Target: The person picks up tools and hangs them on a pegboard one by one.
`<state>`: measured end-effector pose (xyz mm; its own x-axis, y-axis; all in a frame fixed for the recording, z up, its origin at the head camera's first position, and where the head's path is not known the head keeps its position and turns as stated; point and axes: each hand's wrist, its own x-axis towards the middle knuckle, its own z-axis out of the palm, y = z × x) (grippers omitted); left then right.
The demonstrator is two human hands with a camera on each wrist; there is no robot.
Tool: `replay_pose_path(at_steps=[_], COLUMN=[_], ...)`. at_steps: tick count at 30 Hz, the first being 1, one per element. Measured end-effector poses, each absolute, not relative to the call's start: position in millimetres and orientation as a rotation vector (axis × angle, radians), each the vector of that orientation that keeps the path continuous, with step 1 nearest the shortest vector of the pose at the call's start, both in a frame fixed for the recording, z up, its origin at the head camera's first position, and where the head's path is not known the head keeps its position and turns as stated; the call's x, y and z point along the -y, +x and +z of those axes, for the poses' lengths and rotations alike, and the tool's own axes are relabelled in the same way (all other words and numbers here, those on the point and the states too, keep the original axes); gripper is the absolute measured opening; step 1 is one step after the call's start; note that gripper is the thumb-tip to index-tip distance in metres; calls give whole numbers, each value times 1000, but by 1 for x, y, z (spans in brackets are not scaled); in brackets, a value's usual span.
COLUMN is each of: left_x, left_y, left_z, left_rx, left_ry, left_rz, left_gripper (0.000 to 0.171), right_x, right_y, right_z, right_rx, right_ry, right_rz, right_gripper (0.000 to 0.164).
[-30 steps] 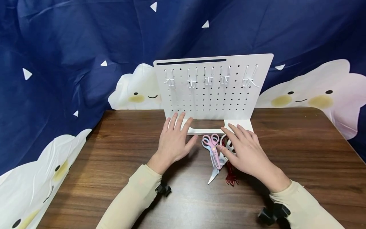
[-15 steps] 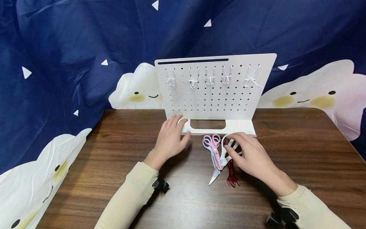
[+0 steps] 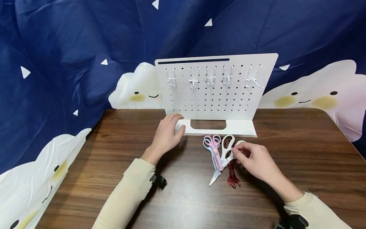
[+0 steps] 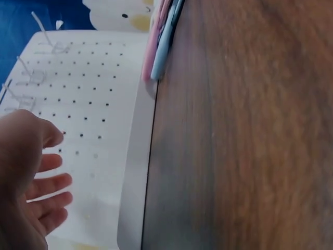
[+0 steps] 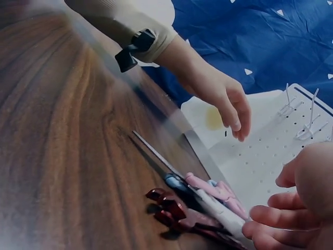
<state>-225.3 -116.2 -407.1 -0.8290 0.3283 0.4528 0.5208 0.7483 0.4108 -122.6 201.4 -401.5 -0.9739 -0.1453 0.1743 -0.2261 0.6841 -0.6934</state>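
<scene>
Table: dark brown wood-grain top (image 3: 85, 178), smooth, with a rounded far right corner.
Sleeves: cream, close-fitting fabric on both forearms; a black wrist mount sits under the left sleeve (image 3: 158, 181).
Dark red tool: glossy, translucent-looking plastic piece (image 3: 233, 179) with a forked, claw-shaped near end, lying flat partly under the white scissors.
White scissors: white plastic loop handles and a pale metal blade (image 3: 227, 152), blade tip pointing toward the person, lying across the pink pair.
Pink scissors: pastel pink and light blue handles (image 3: 212, 143), small and rounded, flat on the table just left of the white pair and touching it.
Right hand: (image 3: 255, 159) palm down, fingers curled, thumb and fingertips pinching the right handle loop of the white scissors; the scissors lie on the table, just in front of the pegboard's foot.
Left hand: (image 3: 167, 133) resting on the table, fingers loosely bent and holding nothing, fingertips touching the left end of the pegboard's foot.
Pegboard: flat white sheet (image 3: 217, 98), matte, upright, with rows of small round holes, a long slot along the top and a foot plate with an oblong cut-out.
Hooks: five white wire hooks (image 3: 193, 83) in a row near the top, all bare.
Backdrop: crumpled navy cloth (image 3: 85, 47) with white triangles and smiling cream cloud shapes, hanging behind the table.
</scene>
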Motion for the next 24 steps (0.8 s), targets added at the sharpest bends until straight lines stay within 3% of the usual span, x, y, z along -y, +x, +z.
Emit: replay_pose_path(at_steps=[24], left_x=[146], left_y=[-268], left_z=[-411], left_rx=[2524], left_ry=[-205], left_rz=[-1097], left_gripper=[30], right_x=[-179], right_y=[-133], right_z=[-422], right_rx=[2839], right_ry=[254], right_rz=[1542], right_gripper=[11])
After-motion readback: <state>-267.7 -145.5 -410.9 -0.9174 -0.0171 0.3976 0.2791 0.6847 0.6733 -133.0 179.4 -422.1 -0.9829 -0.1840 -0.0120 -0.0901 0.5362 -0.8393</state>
